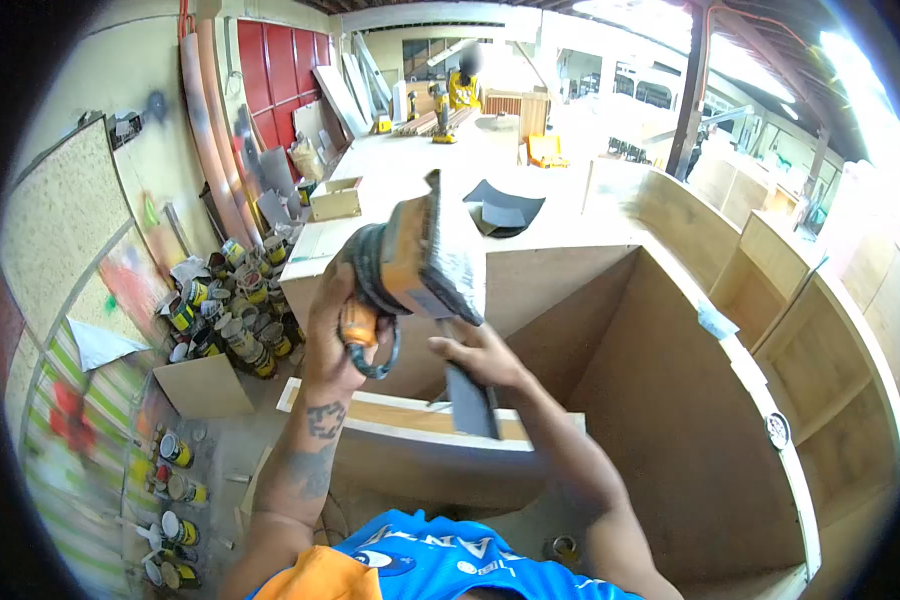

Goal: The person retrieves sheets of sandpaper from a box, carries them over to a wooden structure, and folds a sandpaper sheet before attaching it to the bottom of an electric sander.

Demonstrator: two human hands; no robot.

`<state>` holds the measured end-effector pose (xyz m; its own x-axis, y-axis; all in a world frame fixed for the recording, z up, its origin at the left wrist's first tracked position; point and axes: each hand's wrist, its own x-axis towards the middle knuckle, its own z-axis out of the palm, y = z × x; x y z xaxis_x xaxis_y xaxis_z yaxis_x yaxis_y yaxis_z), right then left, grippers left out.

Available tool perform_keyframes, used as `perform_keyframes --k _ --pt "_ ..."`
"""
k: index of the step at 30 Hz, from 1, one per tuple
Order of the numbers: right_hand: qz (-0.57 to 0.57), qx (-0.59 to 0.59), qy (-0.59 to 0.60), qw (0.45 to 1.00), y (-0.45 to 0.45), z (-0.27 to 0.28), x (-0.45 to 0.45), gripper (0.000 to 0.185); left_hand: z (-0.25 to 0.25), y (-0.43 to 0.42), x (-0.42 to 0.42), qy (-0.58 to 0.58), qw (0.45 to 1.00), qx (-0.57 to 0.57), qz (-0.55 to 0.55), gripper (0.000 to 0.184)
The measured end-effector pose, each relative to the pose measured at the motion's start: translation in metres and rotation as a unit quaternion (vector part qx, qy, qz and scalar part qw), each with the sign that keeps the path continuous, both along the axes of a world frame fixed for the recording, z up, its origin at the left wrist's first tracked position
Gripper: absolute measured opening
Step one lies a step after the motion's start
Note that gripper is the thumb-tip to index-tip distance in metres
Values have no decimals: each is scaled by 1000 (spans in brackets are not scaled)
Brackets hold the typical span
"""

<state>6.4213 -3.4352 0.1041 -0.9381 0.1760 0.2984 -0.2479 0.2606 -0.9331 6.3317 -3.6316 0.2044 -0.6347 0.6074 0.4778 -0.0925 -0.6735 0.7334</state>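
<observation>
Paint cans (243,341) crowded the floor at the left of the frame as, near center, a worker's left hand (332,325) gripped an orange sander (402,262), its base tipped toward the right. Beside it, the fingers of the right hand (482,356) closed on a dark strip (470,402), which hung largely free; whether any was fastened could not be seen. Curled dark sheets (511,213) lay on the tabletop (390,165), upper center, and wooden cabinets (708,420) stood assembled but open at right.

White letters (467,546) across blue shirt (430,580) (seemingly "ANT"); can labels (247,345) too small to read.
</observation>
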Motion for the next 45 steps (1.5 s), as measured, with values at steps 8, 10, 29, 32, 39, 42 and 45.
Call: perform_keyframes --k 8,10,29,32,39,42,45 --pt "8 174 65 983 -47 66 27 34 64 -18 7 229 944 26 236 56" --pt "-45 319 79 943 -43 111 55 33 72 -21 -10 311 898 17 310 56" --pt "-420 473 188 751 28 308 -42 36 15 -29 -200 241 943 23 228 61" --pt "-480 654 -63 581 101 285 -102 30 18 -38 -208 158 978 111 73 57" --pt "-76 663 -200 717 -4 199 -47 21 40 -83 -273 153 950 74 263 58" --pt "-226 652 -100 717 39 249 -1 29 37 -97 -301 307 875 11 374 60" --pt "-475 560 91 673 164 340 76 29 42 -115 -301 411 831 -61 370 66"
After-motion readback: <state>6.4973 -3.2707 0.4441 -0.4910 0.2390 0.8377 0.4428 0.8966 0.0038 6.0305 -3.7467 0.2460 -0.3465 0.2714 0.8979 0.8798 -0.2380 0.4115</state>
